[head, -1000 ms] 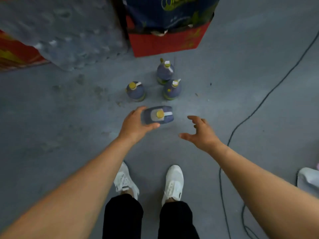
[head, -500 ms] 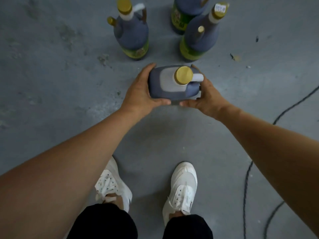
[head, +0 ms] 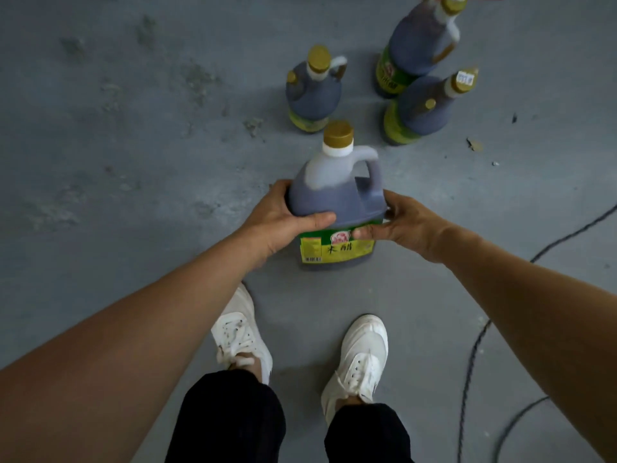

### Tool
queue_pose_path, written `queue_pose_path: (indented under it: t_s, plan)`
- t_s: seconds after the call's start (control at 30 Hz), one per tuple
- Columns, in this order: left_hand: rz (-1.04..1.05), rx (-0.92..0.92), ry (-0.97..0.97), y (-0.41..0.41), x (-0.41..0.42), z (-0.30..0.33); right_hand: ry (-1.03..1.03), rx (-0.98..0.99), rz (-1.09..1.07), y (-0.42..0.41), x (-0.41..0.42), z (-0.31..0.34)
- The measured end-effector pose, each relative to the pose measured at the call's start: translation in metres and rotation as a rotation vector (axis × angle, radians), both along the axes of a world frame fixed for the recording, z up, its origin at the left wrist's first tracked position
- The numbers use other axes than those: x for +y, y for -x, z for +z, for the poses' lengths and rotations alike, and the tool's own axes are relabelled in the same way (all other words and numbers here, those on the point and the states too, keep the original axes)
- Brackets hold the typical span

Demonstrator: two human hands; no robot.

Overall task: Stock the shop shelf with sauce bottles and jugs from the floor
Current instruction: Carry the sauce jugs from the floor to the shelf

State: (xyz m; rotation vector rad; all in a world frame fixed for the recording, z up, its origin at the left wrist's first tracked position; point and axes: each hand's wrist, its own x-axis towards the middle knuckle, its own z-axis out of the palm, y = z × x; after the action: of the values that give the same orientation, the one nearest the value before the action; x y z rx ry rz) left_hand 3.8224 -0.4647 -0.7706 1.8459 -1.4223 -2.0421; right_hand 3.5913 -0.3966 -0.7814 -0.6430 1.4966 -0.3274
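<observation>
head | left hand [head: 277,218] and right hand [head: 405,222] fingers curled round dark jug [head: 337,202] | three bottles [head: 314,95] on floor [head: 117,145] beyond

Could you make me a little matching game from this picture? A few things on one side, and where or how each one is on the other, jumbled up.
Things:
1. jug
2. cable
3. shoes
4. small bottle

Where or how:
A. lies snaking over the floor at the right
B. stands alone, left of two bigger bottles
C. held between the left hand and the right hand
D. white, laced, at the bottom of the view

Pairs: 1-C, 2-A, 3-D, 4-B
</observation>
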Motion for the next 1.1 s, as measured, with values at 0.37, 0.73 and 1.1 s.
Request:
queue_pose_path:
  t_s: [0.37, 0.73, 1.1]
  plan:
    - [0.356, 0.007, -0.204, -0.107, -0.004, 0.205, -0.017, -0.104, 0.133, -0.105, -0.027, 0.192]
    - [0.504, 0.009, -0.055, -0.246, -0.062, 0.461, 0.165, -0.15, 0.224, -0.245, -0.099, 0.426]
    - [0.597, 0.006, 0.306, -0.402, -0.118, 0.703, 0.56, -0.246, 0.288, -0.417, -0.194, 0.638]
